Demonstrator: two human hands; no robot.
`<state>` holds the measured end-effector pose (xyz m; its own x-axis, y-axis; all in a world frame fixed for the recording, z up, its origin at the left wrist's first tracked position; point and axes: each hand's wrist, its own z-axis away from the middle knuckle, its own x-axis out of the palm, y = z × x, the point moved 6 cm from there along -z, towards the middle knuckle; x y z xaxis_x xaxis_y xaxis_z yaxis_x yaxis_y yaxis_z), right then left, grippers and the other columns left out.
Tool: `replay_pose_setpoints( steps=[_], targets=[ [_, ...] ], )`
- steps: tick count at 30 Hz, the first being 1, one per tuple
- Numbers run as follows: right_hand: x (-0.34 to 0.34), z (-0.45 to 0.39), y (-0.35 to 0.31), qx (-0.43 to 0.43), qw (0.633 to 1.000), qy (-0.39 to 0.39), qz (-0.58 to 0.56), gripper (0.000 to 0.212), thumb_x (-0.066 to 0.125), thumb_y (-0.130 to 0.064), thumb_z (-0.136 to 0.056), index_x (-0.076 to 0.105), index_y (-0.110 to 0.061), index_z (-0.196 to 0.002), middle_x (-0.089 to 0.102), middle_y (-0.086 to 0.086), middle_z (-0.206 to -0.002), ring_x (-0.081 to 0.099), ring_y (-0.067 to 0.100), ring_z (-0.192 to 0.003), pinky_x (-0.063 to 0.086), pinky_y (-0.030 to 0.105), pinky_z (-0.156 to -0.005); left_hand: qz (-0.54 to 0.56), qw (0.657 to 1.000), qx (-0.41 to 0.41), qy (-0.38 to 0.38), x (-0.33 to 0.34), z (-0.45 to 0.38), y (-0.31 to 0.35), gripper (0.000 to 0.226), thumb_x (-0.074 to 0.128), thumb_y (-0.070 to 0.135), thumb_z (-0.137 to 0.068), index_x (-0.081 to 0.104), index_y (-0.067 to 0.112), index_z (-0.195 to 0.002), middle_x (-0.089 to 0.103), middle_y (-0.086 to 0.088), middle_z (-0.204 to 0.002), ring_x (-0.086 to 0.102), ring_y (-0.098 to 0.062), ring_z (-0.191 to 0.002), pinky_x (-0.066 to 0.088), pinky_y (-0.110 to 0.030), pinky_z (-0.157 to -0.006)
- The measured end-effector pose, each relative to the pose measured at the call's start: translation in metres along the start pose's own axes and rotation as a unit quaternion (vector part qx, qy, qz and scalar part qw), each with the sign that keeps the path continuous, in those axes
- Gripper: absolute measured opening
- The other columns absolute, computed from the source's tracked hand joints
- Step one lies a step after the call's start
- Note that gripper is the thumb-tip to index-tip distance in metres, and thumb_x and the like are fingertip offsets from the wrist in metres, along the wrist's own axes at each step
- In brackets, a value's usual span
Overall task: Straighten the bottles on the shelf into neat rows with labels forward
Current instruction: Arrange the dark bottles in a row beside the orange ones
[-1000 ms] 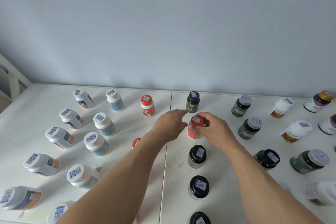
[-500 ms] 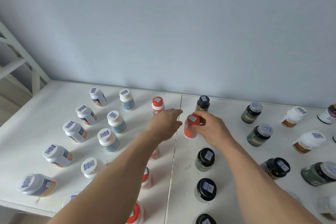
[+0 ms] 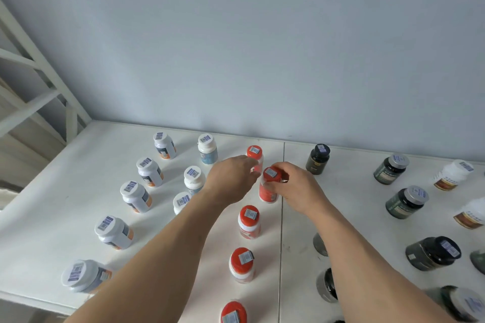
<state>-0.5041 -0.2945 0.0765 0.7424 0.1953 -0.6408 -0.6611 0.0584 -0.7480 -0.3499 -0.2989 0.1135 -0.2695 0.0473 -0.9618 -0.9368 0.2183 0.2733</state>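
Note:
A red-capped bottle (image 3: 268, 190) stands upright on the white shelf (image 3: 78, 191), just left of the seam between the two boards. My right hand (image 3: 296, 186) grips its cap and upper body from the right. My left hand (image 3: 232, 179) hovers at its left side, fingers loosely curled and holding nothing; whether they touch the bottle is unclear. Behind it stands another red-capped bottle (image 3: 255, 156), partly hidden by my left hand. Two more red-capped bottles (image 3: 249, 221) (image 3: 242, 265) line up toward me.
White-capped bottles (image 3: 136, 195) stand in two rows at the left. A black bottle (image 3: 318, 158) and several dark and white bottles (image 3: 405, 202) stand at the right. The grey wall (image 3: 262, 60) closes the back. A white frame (image 3: 39, 81) rises at the left end.
My right hand has carried the red-capped bottle leftward across the seam into the line of red-capped bottles. My left hand has stayed beside it. The view has tilted up and to the left.

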Motion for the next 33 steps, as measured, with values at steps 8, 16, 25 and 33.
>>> replay_pose_setpoints(
  steps=[8,16,25,33],
  targets=[
    [0.037,-0.004,-0.018,0.045,0.999,0.005,0.024,0.049,0.071,-0.035,-0.085,0.054,-0.027,-0.131,0.062,-0.004,-0.127,0.057,0.019,-0.116,0.044,0.039,-0.105,0.028,0.999,0.010,-0.013,-0.001,-0.002,-0.027,0.033,0.044,0.040,-0.098,0.058,0.029,-0.125,0.063,0.007,-0.121,0.061,-0.018,-0.106,0.052,-0.033,-0.078],
    [0.053,-0.006,-0.017,0.068,0.997,0.007,0.033,0.054,0.071,-0.038,-0.085,0.050,-0.027,-0.133,0.058,-0.002,-0.135,0.056,0.021,-0.123,0.042,0.044,-0.108,0.027,0.999,0.018,-0.006,-0.007,0.000,-0.038,0.034,0.045,0.039,-0.098,0.057,0.026,-0.128,0.062,0.007,-0.124,0.060,-0.018,-0.109,0.048,-0.031,-0.077],
    [0.034,-0.007,-0.015,0.058,0.998,-0.010,-0.022,0.062,0.077,-0.038,-0.079,0.050,-0.030,-0.134,0.055,-0.005,-0.137,0.052,0.017,-0.126,0.042,0.039,-0.106,0.054,0.998,0.027,-0.016,-0.005,-0.011,-0.021,0.036,0.046,0.037,-0.097,0.056,0.028,-0.130,0.060,0.007,-0.128,0.060,-0.018,-0.112,0.052,-0.033,-0.085],
    [-0.079,-0.022,0.022,0.039,0.988,0.152,-0.006,0.048,0.070,-0.033,-0.085,0.058,-0.017,-0.129,0.060,0.003,-0.125,0.056,0.018,-0.117,0.041,0.028,-0.095,0.046,0.998,0.041,-0.004,0.001,-0.043,0.033,0.038,0.047,0.040,-0.097,0.055,0.027,-0.132,0.057,0.007,-0.132,0.056,-0.020,-0.117,0.045,-0.030,-0.089]
  ],
)
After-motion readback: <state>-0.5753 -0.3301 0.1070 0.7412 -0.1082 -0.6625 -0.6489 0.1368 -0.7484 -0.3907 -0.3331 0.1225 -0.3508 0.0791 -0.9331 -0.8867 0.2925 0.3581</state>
